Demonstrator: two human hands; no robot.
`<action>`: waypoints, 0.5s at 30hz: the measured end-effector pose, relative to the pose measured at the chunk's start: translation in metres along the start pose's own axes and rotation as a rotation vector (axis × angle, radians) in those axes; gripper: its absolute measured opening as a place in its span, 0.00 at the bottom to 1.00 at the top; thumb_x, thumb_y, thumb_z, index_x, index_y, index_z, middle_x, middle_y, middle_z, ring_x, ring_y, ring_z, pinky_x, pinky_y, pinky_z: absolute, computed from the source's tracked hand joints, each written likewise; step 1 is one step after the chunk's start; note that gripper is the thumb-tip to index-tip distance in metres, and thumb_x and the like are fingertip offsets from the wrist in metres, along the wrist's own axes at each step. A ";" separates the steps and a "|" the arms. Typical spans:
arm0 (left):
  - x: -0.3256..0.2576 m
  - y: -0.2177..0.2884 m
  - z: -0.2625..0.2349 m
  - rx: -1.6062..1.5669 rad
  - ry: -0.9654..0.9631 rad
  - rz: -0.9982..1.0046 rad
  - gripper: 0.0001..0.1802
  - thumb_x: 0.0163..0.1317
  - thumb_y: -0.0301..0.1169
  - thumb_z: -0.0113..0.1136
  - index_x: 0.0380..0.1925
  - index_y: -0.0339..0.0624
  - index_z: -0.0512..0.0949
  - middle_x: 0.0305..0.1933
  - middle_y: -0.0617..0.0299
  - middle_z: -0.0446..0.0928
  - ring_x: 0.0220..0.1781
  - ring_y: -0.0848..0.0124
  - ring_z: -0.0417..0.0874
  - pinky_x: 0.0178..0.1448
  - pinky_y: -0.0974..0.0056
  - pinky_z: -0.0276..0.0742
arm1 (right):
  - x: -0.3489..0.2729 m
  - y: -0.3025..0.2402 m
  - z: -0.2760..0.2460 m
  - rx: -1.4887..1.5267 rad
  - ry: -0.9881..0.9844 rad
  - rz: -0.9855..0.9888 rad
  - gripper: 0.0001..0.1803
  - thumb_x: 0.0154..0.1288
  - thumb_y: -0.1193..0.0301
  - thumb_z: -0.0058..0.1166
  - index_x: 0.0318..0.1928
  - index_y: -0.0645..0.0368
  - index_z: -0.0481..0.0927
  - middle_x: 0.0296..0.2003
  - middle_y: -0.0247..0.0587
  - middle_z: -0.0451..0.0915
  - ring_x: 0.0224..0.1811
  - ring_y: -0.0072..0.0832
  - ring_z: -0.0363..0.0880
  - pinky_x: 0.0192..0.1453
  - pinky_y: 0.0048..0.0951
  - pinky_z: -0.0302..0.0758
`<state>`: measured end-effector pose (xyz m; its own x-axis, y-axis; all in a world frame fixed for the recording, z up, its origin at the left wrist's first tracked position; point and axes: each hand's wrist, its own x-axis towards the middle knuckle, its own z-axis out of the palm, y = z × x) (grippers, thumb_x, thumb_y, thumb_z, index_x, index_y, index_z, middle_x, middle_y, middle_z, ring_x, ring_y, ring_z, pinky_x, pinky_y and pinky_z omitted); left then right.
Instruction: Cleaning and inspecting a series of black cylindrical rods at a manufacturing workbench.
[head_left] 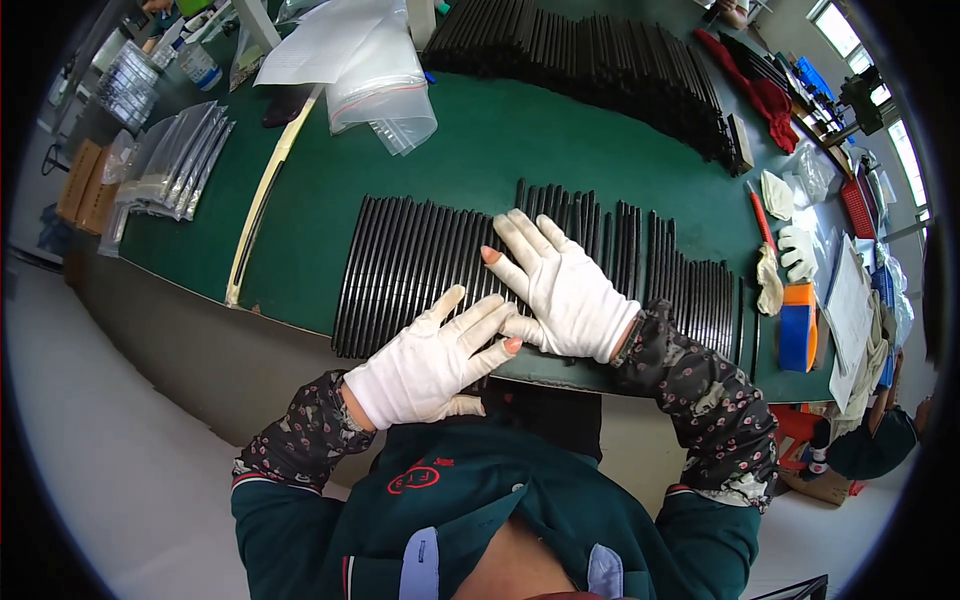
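Note:
Slim black rods (400,260) lie side by side in a row on the green table. Toward the right the row grows uneven, with gaps between some rods (690,280). My left hand (420,365), in a white glove with a bare fingertip, rests at the row's near edge with fingers stretched over the rods. My right hand (565,290), gloved likewise, lies flat across the middle of the row, its fingers apart and pointing away from me. Its thumb side meets the left hand's fingertips. Neither hand grips a rod; those under the palms are hidden.
A large stack of black rods (600,65) spans the table's far side. Bagged packs (175,160), a yellowish strip (270,190) and a clear zip bag (385,95) lie left. At right are an orange-and-blue tape roll (797,330), white gloves (797,253) and a red-handled tool (760,215).

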<state>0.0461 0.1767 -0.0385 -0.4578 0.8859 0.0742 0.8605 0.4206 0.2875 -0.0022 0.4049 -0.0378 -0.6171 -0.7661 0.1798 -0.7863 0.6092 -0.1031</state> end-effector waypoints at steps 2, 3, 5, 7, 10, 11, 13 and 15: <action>-0.003 0.000 0.002 0.013 0.001 0.005 0.52 0.44 0.55 0.67 0.68 0.50 0.57 0.70 0.49 0.59 0.72 0.54 0.61 0.72 0.39 0.52 | -0.002 -0.005 -0.001 -0.036 -0.026 0.010 0.42 0.61 0.42 0.45 0.61 0.67 0.68 0.65 0.64 0.60 0.70 0.54 0.56 0.72 0.52 0.53; -0.005 0.000 0.002 0.020 0.007 0.018 0.52 0.44 0.56 0.67 0.68 0.50 0.57 0.70 0.50 0.60 0.72 0.54 0.61 0.72 0.39 0.52 | -0.006 -0.006 -0.005 -0.051 -0.038 0.017 0.42 0.61 0.42 0.45 0.61 0.66 0.67 0.65 0.63 0.60 0.71 0.53 0.55 0.72 0.52 0.53; -0.003 0.001 0.001 0.001 0.018 0.016 0.52 0.43 0.56 0.67 0.67 0.50 0.58 0.70 0.50 0.60 0.72 0.55 0.61 0.72 0.40 0.52 | -0.018 -0.001 -0.007 -0.016 -0.030 0.038 0.43 0.60 0.41 0.46 0.62 0.65 0.66 0.65 0.62 0.60 0.70 0.53 0.57 0.72 0.51 0.53; -0.003 0.001 -0.001 0.001 -0.014 0.018 0.52 0.44 0.56 0.67 0.68 0.50 0.58 0.70 0.51 0.59 0.72 0.54 0.60 0.71 0.39 0.52 | -0.017 -0.001 -0.008 0.044 -0.002 0.065 0.43 0.61 0.41 0.46 0.63 0.65 0.65 0.65 0.63 0.60 0.70 0.53 0.56 0.72 0.52 0.52; -0.002 0.004 -0.004 0.006 -0.056 0.014 0.52 0.44 0.56 0.67 0.68 0.50 0.57 0.71 0.51 0.58 0.73 0.54 0.59 0.71 0.37 0.52 | -0.013 0.001 0.001 0.155 0.036 0.032 0.42 0.64 0.43 0.43 0.65 0.65 0.63 0.66 0.64 0.59 0.71 0.54 0.54 0.73 0.54 0.51; -0.004 0.007 -0.003 -0.044 -0.025 0.028 0.52 0.44 0.56 0.68 0.68 0.51 0.57 0.72 0.52 0.57 0.73 0.53 0.58 0.70 0.35 0.51 | -0.009 0.008 0.000 0.290 0.079 0.017 0.39 0.64 0.45 0.44 0.65 0.63 0.64 0.66 0.62 0.59 0.71 0.54 0.54 0.73 0.55 0.50; -0.003 0.014 -0.004 -0.096 -0.017 0.075 0.51 0.45 0.55 0.67 0.68 0.52 0.56 0.72 0.52 0.56 0.73 0.54 0.57 0.70 0.34 0.51 | 0.008 0.031 -0.015 0.255 0.100 0.023 0.32 0.64 0.55 0.50 0.63 0.61 0.67 0.65 0.57 0.62 0.70 0.52 0.57 0.73 0.52 0.54; 0.008 0.021 0.001 -0.145 -0.006 0.110 0.47 0.48 0.53 0.66 0.67 0.51 0.60 0.72 0.54 0.57 0.74 0.57 0.56 0.71 0.36 0.53 | 0.020 0.061 -0.008 0.258 0.240 0.093 0.25 0.60 0.69 0.55 0.59 0.60 0.71 0.63 0.51 0.67 0.69 0.49 0.61 0.71 0.45 0.61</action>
<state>0.0608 0.1928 -0.0333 -0.3613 0.9263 0.1068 0.8638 0.2894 0.4125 -0.0624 0.4282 -0.0322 -0.6856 -0.6211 0.3798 -0.7279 0.5786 -0.3679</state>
